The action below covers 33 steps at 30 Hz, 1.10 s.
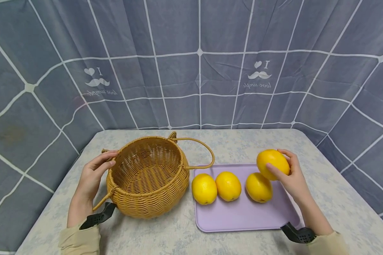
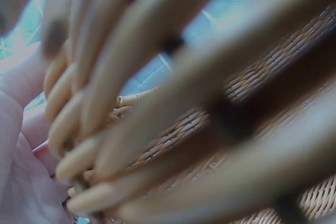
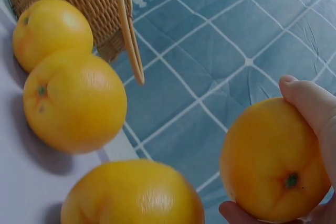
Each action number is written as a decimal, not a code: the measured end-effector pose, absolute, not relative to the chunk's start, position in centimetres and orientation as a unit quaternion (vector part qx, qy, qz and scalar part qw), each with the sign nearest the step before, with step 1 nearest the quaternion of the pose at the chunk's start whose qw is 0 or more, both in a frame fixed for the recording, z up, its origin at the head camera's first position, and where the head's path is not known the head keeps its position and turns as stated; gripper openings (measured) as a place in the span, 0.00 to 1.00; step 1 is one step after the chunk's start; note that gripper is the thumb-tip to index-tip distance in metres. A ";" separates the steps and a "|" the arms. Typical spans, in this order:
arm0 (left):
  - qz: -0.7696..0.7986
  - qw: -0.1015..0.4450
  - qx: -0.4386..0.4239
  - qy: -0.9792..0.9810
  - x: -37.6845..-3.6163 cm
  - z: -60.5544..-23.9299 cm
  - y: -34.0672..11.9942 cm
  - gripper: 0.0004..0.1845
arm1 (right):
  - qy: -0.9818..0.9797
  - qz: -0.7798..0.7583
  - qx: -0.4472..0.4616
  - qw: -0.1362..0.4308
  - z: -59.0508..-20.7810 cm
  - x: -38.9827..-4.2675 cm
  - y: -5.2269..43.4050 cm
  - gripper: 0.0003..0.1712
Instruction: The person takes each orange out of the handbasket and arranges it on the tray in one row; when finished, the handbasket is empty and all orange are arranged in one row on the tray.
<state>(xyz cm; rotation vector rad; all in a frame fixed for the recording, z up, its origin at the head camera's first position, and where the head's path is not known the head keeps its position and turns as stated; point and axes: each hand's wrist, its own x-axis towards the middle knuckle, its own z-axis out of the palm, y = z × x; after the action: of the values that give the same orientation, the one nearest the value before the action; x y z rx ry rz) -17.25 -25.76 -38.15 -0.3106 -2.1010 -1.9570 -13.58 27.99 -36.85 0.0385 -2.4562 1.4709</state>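
At the left, my left hand [image 1: 94, 173] holds the rim of a round wicker basket [image 1: 146, 205], its fingertips and thumb at the edge. Woven strands of the basket [image 2: 131, 40] fill most of the left wrist view, with part of the hand behind them. My right hand [image 1: 295, 179] grips an orange [image 1: 269, 161], raised over the back right of a lilac tray [image 1: 236, 219]. In the right wrist view, thumb and fingers curl round that orange [image 3: 268, 156]. Three more oranges lie on the tray: one [image 1: 204, 188] nearest the basket, one [image 1: 228, 186] beside it, one [image 1: 258, 187] farther right.
One looped basket handle [image 1: 210, 150] reaches out over the tray's back left corner; the other handle [image 1: 102, 202] hangs on the left side. The table [image 1: 153, 237] has a pale patterned cover. Behind it hangs a grey-blue checked curtain [image 1: 178, 78].
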 end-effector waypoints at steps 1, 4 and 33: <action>-0.672 0.127 -0.106 -0.722 -17.3 -38.1 -25.7 0.17 | -0.850 0.507 0.010 0.142 -37.0 -13.5 28.2 0.33; -0.669 0.129 -0.103 -0.725 -17.2 -38.1 -25.6 0.17 | -0.852 0.504 -0.006 0.145 -37.2 -13.4 28.8 0.34; -0.658 0.136 -0.110 -0.732 -17.3 -38.3 -25.8 0.17 | -0.879 0.455 -0.083 0.115 -40.3 -13.1 31.6 0.40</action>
<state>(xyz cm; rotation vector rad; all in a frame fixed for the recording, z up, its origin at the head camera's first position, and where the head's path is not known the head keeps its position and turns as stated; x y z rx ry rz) -17.27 -25.77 -38.27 -0.3173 -2.1207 -1.9062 -13.05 31.65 -40.26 -0.2435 -2.5765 1.3334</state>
